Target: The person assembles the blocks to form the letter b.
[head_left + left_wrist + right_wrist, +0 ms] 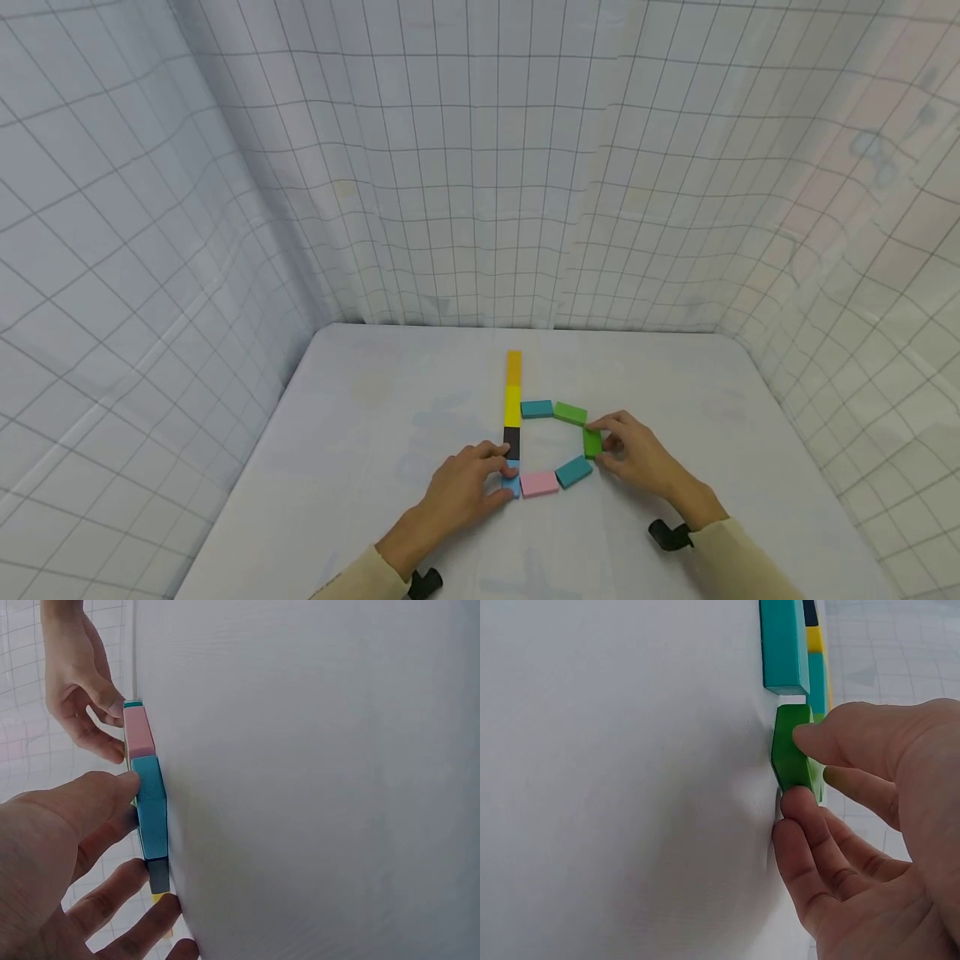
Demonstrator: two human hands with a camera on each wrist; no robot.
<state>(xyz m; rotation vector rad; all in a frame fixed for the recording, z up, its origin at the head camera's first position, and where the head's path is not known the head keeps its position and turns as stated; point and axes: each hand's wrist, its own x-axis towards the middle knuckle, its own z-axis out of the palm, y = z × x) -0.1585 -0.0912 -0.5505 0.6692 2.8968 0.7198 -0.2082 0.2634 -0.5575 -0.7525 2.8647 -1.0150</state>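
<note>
On the white table, flat coloured blocks form an upright line with a loop on its right side. My left hand (467, 492) holds the light blue block (154, 825) at the line's near end, thumb at its near end and fingertips along it. Right above that block comes a black block (512, 443). My right hand (633, 454) pinches a green block (791, 742) at the loop's right side, between thumb and fingers. A teal block (574, 472) and a pink block (539, 484) make the loop's near side, between the two hands.
Beyond the black block lie a yellow block (513, 406) and an orange block (514, 367). Another teal block (537, 409) and a lighter green block (571, 413) form the loop's far side. Grid-patterned curtains (480, 192) surround the white table (375, 392).
</note>
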